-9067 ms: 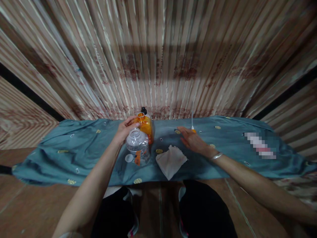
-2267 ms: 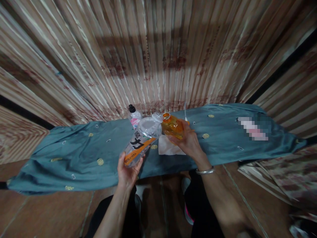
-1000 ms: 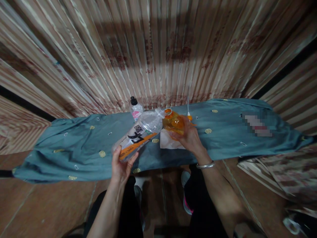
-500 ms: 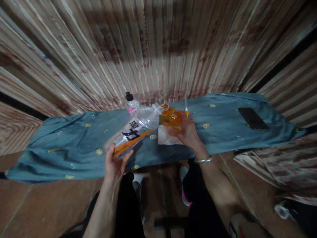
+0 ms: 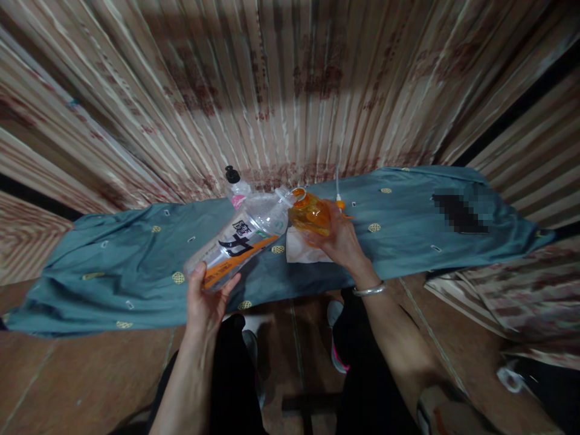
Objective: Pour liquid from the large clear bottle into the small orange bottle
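Observation:
My left hand (image 5: 211,296) is wrapped round the lower end of a clear plastic drink bottle (image 5: 240,237) with an orange and white label. The bottle is tilted, its uncapped neck pointing up and to the right. My right hand (image 5: 342,241) grips an orange see-through bottle (image 5: 310,214), its open mouth leaning left against or very close to the clear bottle's neck. Whether liquid passes between them I cannot tell. Behind the orange bottle lies an orange pump top (image 5: 340,205) with a pale tube. Below it is a folded white tissue (image 5: 301,249).
A small clear bottle with a black cap (image 5: 236,188) stands at the back, behind the drink bottle. A blurred dark flat object (image 5: 460,212) lies at the right on the teal cloth (image 5: 113,260). A striped curtain (image 5: 272,90) hangs behind the table.
Both hands keep their hold and the two bottle necks stay together. The whole view has shifted very slightly; the bottles appear a little further left.

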{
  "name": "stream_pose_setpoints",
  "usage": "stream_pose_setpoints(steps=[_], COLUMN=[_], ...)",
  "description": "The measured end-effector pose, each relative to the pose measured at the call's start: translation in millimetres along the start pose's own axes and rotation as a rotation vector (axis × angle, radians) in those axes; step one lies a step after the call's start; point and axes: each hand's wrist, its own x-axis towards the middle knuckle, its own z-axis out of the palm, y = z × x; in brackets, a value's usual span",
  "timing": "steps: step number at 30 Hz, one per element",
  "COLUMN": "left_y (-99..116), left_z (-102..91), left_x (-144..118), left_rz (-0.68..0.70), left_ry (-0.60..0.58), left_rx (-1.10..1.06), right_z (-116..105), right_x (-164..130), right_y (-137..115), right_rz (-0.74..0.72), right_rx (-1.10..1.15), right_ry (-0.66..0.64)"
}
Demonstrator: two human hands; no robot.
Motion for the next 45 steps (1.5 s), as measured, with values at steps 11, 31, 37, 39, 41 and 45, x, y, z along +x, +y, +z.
stream_pose_setpoints(steps=[11,31,37,39,41,45], left_y=[1,5,8,10,11,11], left_z=[2.3,12.7,23.9,28.9,30.8,27.0], left_x=[-3,-10,-16,-19,-21,-19], left_rz=[0.015,0.02,0.05,0.061,0.063,0.076], left_ry=[0.023,0.061,0.104,0.122,0.123,0.11], left_rx=[0.016,0.005,0.019,0.02,0.031,0.056], right_z=[2,4,7,8,8,9], right_x=[-1,-3,-4,-4,-4,-5], right_y=[1,2,1,0,0,0], right_rz=[0.022,0.015,0.005,0.004,0.003,-0.003], right_rx=[-0.029,-0.025,-0.056,-0.059,-0.06,-0.063], right_ry=[0.005,0.027,0.05,0.051,0.048,0.048])
